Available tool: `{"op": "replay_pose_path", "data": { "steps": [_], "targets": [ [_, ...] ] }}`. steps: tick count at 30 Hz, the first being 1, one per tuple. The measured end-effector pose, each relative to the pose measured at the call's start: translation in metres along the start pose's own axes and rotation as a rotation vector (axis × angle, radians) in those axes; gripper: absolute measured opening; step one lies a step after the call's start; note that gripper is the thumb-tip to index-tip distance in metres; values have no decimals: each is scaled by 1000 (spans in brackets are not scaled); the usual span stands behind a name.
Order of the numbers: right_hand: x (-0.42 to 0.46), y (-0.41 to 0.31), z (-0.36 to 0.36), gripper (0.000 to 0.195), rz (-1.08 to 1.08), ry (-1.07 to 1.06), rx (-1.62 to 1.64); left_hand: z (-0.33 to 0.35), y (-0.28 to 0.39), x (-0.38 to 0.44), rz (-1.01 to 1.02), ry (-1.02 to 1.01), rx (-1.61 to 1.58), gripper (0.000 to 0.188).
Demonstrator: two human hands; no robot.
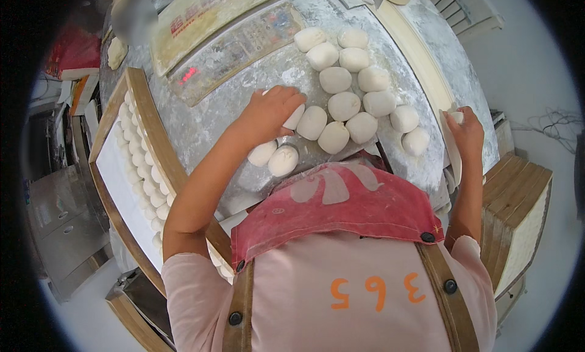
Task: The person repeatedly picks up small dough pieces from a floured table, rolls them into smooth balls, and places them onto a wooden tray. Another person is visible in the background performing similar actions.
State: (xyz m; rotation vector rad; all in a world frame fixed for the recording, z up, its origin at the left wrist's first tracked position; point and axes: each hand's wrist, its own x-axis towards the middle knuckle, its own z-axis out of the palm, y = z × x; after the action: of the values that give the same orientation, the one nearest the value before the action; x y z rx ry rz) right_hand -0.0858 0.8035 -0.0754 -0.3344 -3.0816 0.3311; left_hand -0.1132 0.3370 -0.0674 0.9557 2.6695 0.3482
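Observation:
My left hand curls over a white dough piece on the floured metal table, just left of several rounded dough pieces standing close together. Nearer my body, below that hand, two more dough pieces sit side by side. At the table's right side, my right hand pinches a small white lump, beside a pale flat strip whose kind I cannot tell. Two dough pieces lie between that hand and the group.
A wooden-framed tray with rows of white dough pieces leans along the left. A digital scale with a floury platform stands at the back left. Stacked wooden trays are at the right. A long pale board crosses the table's right part.

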Motion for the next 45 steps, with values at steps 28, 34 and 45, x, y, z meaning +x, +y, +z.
{"op": "replay_pose_path", "data": {
  "steps": [28,34,45],
  "targets": [
    [96,-140,6,50,-398,-37,296,-84,-111,-18,-462,680,-986,66],
    [-7,-241,23,45,-783,-240,479,-152,-189,13,-273,659,198,61],
    [-14,-131,20,37,-401,42,575,-112,-99,84,205,453,113,71]
  ]
}}
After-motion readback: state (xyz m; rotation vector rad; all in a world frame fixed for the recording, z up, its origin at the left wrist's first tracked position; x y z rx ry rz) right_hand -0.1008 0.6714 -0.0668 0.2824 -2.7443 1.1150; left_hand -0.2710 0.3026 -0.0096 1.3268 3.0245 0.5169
